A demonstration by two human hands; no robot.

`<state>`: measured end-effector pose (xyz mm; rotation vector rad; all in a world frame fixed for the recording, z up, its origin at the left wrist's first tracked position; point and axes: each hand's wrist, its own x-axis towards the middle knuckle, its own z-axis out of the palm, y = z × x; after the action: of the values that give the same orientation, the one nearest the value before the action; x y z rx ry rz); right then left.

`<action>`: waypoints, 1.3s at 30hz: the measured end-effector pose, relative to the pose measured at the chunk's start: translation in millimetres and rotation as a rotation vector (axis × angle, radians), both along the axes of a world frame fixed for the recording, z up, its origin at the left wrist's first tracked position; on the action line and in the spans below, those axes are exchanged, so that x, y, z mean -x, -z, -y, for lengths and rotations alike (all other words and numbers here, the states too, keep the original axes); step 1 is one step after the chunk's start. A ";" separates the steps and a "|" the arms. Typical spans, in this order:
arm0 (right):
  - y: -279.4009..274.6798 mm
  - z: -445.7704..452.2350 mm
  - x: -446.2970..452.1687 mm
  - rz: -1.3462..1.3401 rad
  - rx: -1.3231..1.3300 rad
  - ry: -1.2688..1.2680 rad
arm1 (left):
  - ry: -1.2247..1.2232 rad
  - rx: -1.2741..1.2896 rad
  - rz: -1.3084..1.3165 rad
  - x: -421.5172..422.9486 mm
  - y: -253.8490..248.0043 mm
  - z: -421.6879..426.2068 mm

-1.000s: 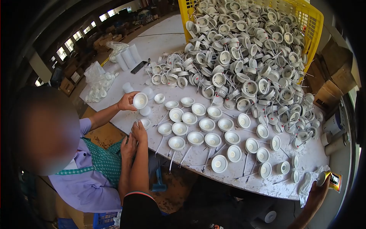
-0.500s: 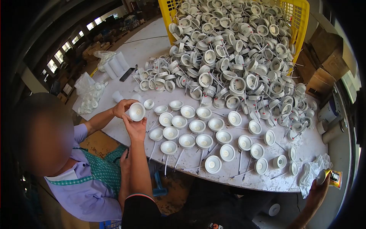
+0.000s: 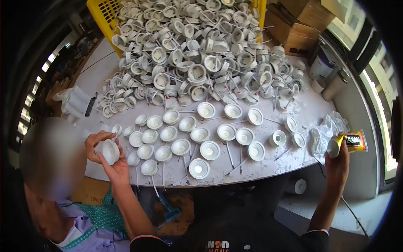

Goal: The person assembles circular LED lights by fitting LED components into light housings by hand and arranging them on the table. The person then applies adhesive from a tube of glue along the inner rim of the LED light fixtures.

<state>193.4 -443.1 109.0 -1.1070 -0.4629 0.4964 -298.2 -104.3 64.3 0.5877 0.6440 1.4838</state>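
Observation:
My left hand (image 3: 117, 166) has its fingers around a white lamp cup (image 3: 110, 152) at the left table edge. A co-worker's hand (image 3: 94, 145) touches the same cup from the far side. On the right, my right hand (image 3: 338, 161) grips a yellow and black tube (image 3: 354, 141); a small round pale piece (image 3: 333, 147) shows at its fingers. Between my hands, rows of white cups with wires, such as one near the front edge (image 3: 199, 168), lie face up on the table (image 3: 235, 178).
A big heap of white rings with wires (image 3: 197, 72) spills from a yellow crate (image 3: 100, 19). Crumpled plastic (image 3: 325, 132) lies by my right hand. Cardboard boxes (image 3: 300, 38) and a bucket (image 3: 321, 65) stand at the back right. The co-worker sits at the left.
The view has swung to the right. My left hand, earlier near the table edge, has come up and closed on the cup in the co-worker's hand. My right hand still holds the tube.

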 end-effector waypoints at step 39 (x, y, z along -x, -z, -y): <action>-52.1 57.7 32.2 0.034 0.132 0.211 | 1.634 0.099 -0.070 -333.6 0.2 186.7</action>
<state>161.2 -500.9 161.1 -1.2769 -0.3420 0.3268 35.4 -291.0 64.1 0.7697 0.1118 -0.1014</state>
